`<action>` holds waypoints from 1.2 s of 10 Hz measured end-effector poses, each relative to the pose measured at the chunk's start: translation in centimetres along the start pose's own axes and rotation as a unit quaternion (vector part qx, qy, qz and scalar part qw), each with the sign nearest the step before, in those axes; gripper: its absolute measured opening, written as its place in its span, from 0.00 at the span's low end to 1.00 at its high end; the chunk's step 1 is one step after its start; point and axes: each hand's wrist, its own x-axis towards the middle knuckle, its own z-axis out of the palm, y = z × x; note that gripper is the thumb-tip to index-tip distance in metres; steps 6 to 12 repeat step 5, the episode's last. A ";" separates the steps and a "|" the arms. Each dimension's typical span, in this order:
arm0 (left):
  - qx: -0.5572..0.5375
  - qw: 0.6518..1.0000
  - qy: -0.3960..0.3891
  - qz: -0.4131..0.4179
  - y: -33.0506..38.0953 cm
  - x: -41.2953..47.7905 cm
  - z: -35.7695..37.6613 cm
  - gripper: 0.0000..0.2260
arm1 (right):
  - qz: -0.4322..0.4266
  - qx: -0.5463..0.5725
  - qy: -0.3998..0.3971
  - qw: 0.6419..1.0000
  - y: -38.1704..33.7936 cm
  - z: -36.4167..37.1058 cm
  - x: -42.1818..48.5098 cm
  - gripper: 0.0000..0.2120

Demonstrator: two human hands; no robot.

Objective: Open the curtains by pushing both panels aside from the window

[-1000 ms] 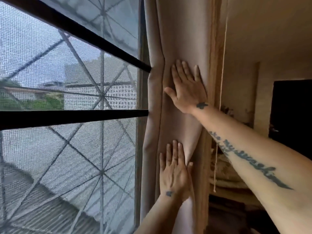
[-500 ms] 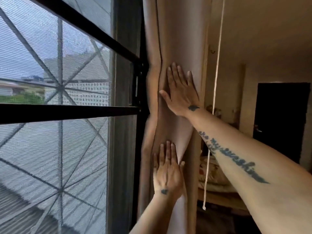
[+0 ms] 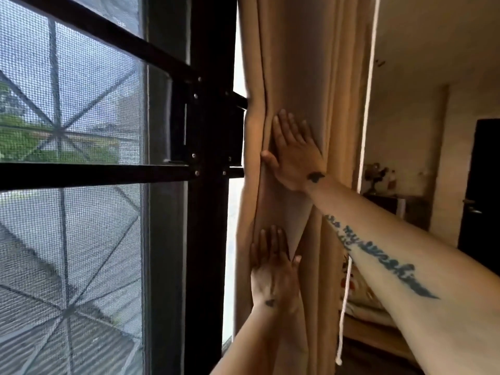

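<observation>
Both hands have pushed the curtain (image 3: 295, 77) further to the right since a second ago, so more of the black window frame (image 3: 205, 185) and a thin strip of bright glass now show beside it. The right hand (image 3: 296, 155) is pressed flat on the folds up high and the left hand (image 3: 273, 269) flat lower down, fingers spread out and gripping nothing. This panel now sits bunched at the window's right edge next to the white cord (image 3: 366, 104), so I think this side is almost done; no other panel is in view.

Both arms bare, no sleeves. Small dark tattoo on back of left hand (image 3: 273, 277) and right hand (image 3: 296, 155). Cursive script tattoo (image 3: 378, 255) along right forearm.
</observation>
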 end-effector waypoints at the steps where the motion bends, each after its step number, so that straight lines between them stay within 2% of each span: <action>1: 0.004 0.999 -0.032 -0.005 -0.2 -0.3 0.0 0.28 | -0.006 0.003 0.003 1.000 -0.2 0.0 -0.2 0.32; 3: 0.010 0.999 -0.034 -0.014 0.1 -3.3 -2.3 0.29 | -0.006 0.036 -0.007 0.999 -1.6 -2.6 -2.5 0.35; 4: -0.027 0.998 -0.049 0.017 -0.7 -6.5 -4.9 0.44 | 0.004 0.060 -0.023 0.998 -2.7 -4.6 -4.6 0.32; 5: -0.025 0.997 -0.053 0.047 -2.3 -11.9 -7.0 0.48 | 0.006 0.088 -0.012 0.996 -4.3 -6.9 -7.1 0.32; 12: -0.025 0.997 -0.053 0.047 -2.3 -11.9 -7.0 0.48 | 0.006 0.088 -0.012 0.996 -4.3 -6.9 -7.1 0.32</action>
